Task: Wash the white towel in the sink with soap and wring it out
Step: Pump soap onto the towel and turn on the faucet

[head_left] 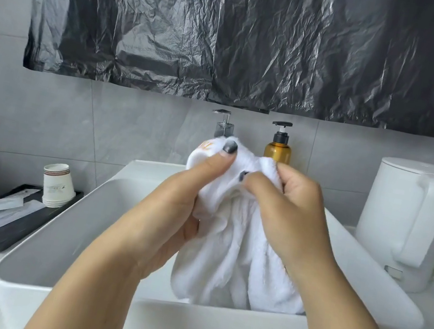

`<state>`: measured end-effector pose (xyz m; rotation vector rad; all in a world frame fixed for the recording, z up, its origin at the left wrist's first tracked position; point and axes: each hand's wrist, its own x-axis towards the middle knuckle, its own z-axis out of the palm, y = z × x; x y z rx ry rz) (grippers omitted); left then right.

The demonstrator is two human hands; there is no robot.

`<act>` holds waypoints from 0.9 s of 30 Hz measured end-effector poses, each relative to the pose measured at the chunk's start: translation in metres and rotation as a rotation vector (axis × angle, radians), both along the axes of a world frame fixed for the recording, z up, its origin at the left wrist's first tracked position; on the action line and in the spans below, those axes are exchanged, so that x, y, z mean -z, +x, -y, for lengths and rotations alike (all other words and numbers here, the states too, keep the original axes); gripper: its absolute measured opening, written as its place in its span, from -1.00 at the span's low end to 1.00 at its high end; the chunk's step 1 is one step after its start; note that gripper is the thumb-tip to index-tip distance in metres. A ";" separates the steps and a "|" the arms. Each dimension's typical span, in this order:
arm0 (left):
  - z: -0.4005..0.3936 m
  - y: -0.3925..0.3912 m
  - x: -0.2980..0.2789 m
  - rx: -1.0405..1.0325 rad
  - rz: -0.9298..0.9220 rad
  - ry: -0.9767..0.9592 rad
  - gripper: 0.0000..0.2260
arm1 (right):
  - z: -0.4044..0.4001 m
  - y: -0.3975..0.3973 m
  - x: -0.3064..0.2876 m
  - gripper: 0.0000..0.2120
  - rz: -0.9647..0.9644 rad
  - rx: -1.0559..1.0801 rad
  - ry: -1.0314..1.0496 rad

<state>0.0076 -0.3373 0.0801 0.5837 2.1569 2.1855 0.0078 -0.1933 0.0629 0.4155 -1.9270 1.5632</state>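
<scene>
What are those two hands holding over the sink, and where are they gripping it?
Both the left hand and right hand grip the white towel by its bunched top; the rest hangs into the sink.

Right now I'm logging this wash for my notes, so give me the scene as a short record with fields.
towel: white towel, bunched, hanging into the sink
left hand: left hand grips the towel's upper left part
right hand: right hand grips its upper right part
soap: amber pump bottle and a clear dispenser behind the sink
left of sink: paper cups on a black tray
right of sink: white kettle
</scene>
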 end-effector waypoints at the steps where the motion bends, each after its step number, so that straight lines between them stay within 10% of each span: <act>1: 0.000 0.005 0.004 0.019 0.031 0.061 -0.56 | 0.000 -0.002 0.000 -0.63 0.005 0.034 -0.076; 9: -0.002 -0.001 0.039 0.076 0.025 -0.525 -0.50 | -0.040 -0.021 -0.005 -0.79 0.038 0.049 -0.659; 14: -0.019 -0.004 0.038 -0.029 -0.042 -0.272 -0.84 | -0.045 -0.019 -0.009 -0.81 0.035 -0.029 -0.684; 20: -0.010 -0.003 0.027 -0.129 0.083 0.113 -0.65 | -0.051 -0.030 0.000 -0.74 0.037 0.189 -0.305; 25: -0.003 -0.002 0.038 -0.138 0.108 -0.909 -0.61 | -0.066 -0.041 0.011 -0.63 0.087 0.372 -0.127; 27: -0.004 -0.006 0.040 -0.220 0.058 -0.895 -0.69 | -0.071 -0.039 0.009 -0.62 0.086 0.381 -0.099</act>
